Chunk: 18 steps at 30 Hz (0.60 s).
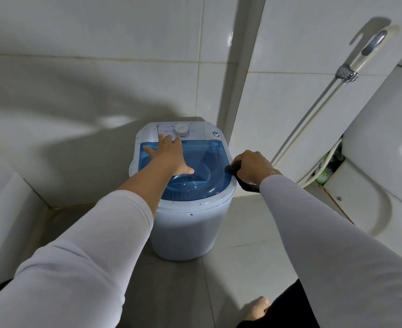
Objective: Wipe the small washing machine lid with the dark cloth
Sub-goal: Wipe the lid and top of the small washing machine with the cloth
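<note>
A small white washing machine (183,228) stands on the floor in a tiled corner. Its translucent blue lid (209,159) is down, with dark specks near the front. My left hand (169,155) lies flat on the lid's left half, fingers straight and spread toward the control panel. My right hand (252,166) grips the dark cloth (234,168) at the lid's right edge. A tail of the cloth hangs below my wrist. Both arms wear white sleeves.
A white dial (181,130) sits on the control panel behind the lid. A hose with a metal sprayer (346,73) runs down the right wall. A white toilet (372,166) stands at the right. My bare foot (256,308) is on the floor tiles.
</note>
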Available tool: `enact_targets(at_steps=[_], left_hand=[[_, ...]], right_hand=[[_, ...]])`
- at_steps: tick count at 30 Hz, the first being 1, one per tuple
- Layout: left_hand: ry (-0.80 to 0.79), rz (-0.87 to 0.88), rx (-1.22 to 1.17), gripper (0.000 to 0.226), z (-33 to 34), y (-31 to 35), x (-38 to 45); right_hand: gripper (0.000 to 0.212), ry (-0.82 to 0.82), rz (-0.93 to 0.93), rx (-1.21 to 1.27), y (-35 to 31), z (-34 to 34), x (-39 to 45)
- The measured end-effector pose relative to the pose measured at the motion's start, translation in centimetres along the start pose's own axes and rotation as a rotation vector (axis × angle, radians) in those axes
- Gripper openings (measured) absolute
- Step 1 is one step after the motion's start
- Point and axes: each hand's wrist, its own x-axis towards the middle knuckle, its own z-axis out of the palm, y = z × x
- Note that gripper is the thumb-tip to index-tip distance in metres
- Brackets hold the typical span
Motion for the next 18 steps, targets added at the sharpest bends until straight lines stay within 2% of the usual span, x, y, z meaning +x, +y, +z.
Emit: enact_targets(at_steps=[6,18], left_hand=[[0.04,0.033,-0.02,0.104,0.5,0.3,-0.6],[0.095,0.02,-0.06,0.107,1.0,-0.3,-2.0]], right_hand=[[0.03,-0.006,0.02,0.01,-0.1,0.4,-1.7],[0.029,-0.022,0.049,0.042,-1.4,1.3,-5.4]])
